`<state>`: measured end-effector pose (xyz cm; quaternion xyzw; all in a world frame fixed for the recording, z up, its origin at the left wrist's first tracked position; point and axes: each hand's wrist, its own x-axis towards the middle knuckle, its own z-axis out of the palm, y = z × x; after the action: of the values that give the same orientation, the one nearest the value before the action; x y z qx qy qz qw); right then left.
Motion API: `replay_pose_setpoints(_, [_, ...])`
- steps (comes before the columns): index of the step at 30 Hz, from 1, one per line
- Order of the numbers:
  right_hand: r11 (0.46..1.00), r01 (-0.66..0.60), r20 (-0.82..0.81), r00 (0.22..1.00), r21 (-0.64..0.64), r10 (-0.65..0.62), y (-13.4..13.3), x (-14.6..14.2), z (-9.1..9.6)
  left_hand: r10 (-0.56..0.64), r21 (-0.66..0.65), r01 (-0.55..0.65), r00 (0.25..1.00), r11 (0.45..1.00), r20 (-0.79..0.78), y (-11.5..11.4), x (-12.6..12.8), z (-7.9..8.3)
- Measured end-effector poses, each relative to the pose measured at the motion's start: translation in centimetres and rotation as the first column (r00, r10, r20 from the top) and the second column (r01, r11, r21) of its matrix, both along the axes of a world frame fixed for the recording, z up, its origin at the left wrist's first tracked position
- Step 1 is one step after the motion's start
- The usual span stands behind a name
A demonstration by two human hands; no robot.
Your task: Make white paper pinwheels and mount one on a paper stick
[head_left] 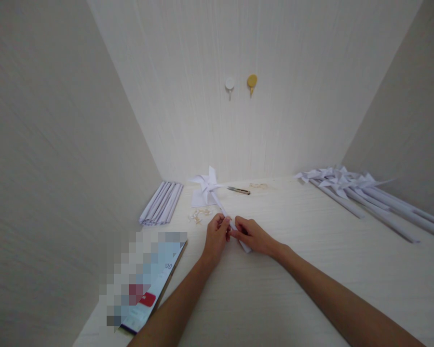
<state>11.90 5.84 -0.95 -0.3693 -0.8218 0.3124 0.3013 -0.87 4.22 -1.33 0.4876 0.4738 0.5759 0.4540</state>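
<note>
- where a pale wooden table (311, 270) sits boxed in by three plain walls, a person's two bare arms reach in from its near edge toward the middle.
- the left hand (216, 237) is curled, its fingertips pinching the rolled paper stick (220, 206) of a white paper pinwheel (206, 184).
- the right hand (252, 236) is just beside it, fingers closed over the lower part of the same stick, whose end pokes out under the palm; the fingertips of the two hands almost meet.
- the pinwheel lies flat on the table, its head toward the back edge and left of centre, its stick slanting toward the near right.
- pale shreds (200, 214) lie scattered just left of the stick, between the pinwheel head and the left hand.
- a small metal cutting tool (238, 191) lies near the back edge, just right of the pinwheel head.
- a bundle of rolled paper sticks (161, 202) rests by the back left corner, along the left wall.
- a row of finished pinwheels (342, 180) lies by the back right corner, their sticks running toward the right edge.
- a device with a lit, blurred screen (155, 294) sits at the near left corner.
- a white hook (229, 84) and a yellow hook (252, 81) are fixed side by side on the back wall.
</note>
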Motion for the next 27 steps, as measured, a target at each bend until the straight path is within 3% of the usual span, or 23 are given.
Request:
replay_pose_setpoints(17, [1.0, 0.003, 0.033, 0.999, 0.004, -0.003, -0.13, 0.02, 0.12, 0.035, -0.016, -0.034, 0.998, 0.999, 0.047, -0.02, 0.01, 0.16])
replay_pose_setpoints(27, [1.0, -0.015, 0.064, 0.998, 0.016, 0.014, -0.33, 0.05, 0.16, 0.127, -0.034, -0.124, 0.985, 0.992, 0.118, 0.3, -0.44, 0.19])
